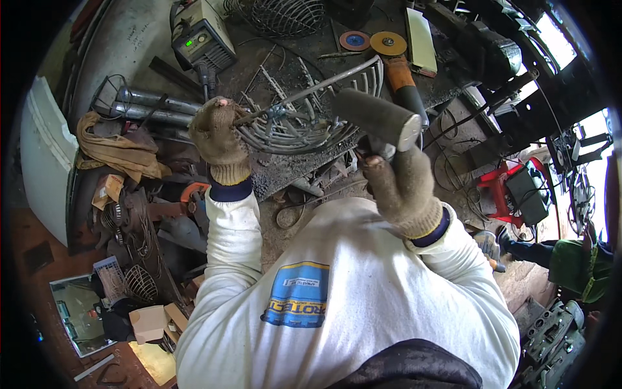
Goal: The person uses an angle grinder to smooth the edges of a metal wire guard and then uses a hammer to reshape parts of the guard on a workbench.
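A basket-like frame of curved grey metal rods (295,139) lies tilted on the dark workbench (272,174). My left hand (220,136), in a knitted work glove, is closed at the frame's left end, where a short rod runs from the fingers to a joint. I cannot tell whether that rod belongs to the frame. Over the frame's right side, my gloved right hand (407,194) grips a hammer (376,118) with a thick, cylindrical steel head. The head is raised toward the camera, hiding part of the frame and most of the handle.
Behind the frame stand a welding machine (202,40) with a lit display and a wire basket (278,14). An orange angle grinder (400,76) and a loose disc (354,41) lie at the right. Steel tubes (159,100) are on the left. Another person's leg (534,251) shows at far right.
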Demonstrator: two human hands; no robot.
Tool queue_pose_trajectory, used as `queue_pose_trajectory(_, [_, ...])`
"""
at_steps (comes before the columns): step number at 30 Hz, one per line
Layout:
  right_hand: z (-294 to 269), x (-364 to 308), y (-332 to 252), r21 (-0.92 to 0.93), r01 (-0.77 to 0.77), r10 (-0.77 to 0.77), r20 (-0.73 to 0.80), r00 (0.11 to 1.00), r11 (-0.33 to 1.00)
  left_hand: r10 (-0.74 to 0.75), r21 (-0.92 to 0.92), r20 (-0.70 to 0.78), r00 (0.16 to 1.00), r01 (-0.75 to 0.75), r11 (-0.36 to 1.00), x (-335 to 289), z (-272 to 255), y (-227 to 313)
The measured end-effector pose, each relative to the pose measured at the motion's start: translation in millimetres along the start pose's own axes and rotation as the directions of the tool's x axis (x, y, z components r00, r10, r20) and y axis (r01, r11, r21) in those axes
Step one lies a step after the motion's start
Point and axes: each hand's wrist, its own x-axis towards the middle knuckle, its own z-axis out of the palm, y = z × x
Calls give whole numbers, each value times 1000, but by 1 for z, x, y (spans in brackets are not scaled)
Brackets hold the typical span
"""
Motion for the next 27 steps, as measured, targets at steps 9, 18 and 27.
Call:
queue_pose_trajectory(9, [-27,-1,-18,21,377,-372,-125,920,926,617,718,233,751,-561,413,25,18,35])
queue_pose_trajectory(18, [1,-19,33,450,96,-23,-166,986,888,334,490,-3,943,-289,822,8,7,20])
queue_pose_trajectory(27, [7,-21,39,495,-14,45,-50,998,869,184,246,-133,974,-147,958,25,32,46])
